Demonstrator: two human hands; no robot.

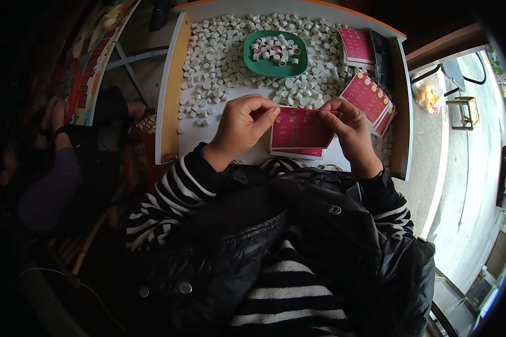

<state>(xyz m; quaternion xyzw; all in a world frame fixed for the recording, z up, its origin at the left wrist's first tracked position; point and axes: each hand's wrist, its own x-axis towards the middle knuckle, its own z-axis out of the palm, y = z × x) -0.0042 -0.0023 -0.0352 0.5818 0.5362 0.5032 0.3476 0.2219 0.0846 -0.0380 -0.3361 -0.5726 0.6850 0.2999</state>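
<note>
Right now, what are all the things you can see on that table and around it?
Small caps: too many to count, white, spread over the table's far half.
Dish: one, green, holding more caps, far middle.
Cards: several, pink, stacked at right.
Card: one, pink, held between both hands.
Table: one, white with a wooden rim.
Another person: one, purple sleeve, far left.
Left hand: pinching the card's left edge.
Right hand: pinching its right edge.

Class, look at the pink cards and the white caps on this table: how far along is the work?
Done: pink cards lie stacked at the right.
In hand: the left hand and right hand hold a pink card between them over the white table.
Left: many loose white caps cover the table, more in the green dish.
</note>
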